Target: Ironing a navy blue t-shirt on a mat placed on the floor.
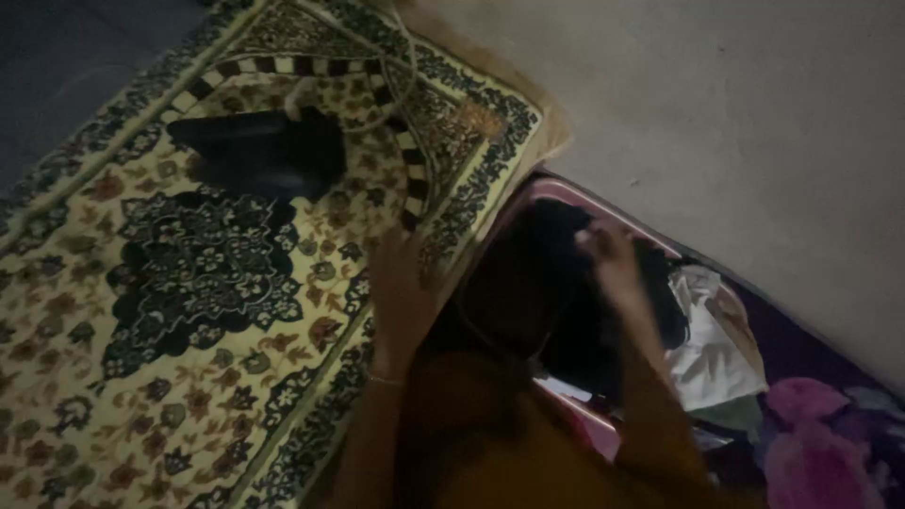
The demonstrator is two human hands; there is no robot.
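- The person's left hand is reaching up from the bottom centre of the frame, forearm rising nearly straight, a thin bracelet circling the wrist.
- That hand is lying over the inner edge of the cream, floral-patterned woven prayer rug, which is filling the left half of the frame; motion blur is making it impossible to tell whether the fingers are spread or curled.
- The right hand is stretching up and to the right of centre, forearm angling from the lower right, wrist bent forward.
- Its fingers are appearing bunched on the dark, soft bundle of cloth at mid-frame, though blur is keeping the grip from being certain.
- The dark cloth is sitting inside an open pink-rimmed suitcase, just right of the rug's border and between the two arms.
- A crumpled white garment is lying in the case to the right of the dark cloth, near the right forearm.
- A pile of pink and purple fabric is bunching in the lower right corner.
- A black folded cloth is resting on the rug in the upper left, well apart from both hands.
- A pale grey bare floor is spreading across the upper right.
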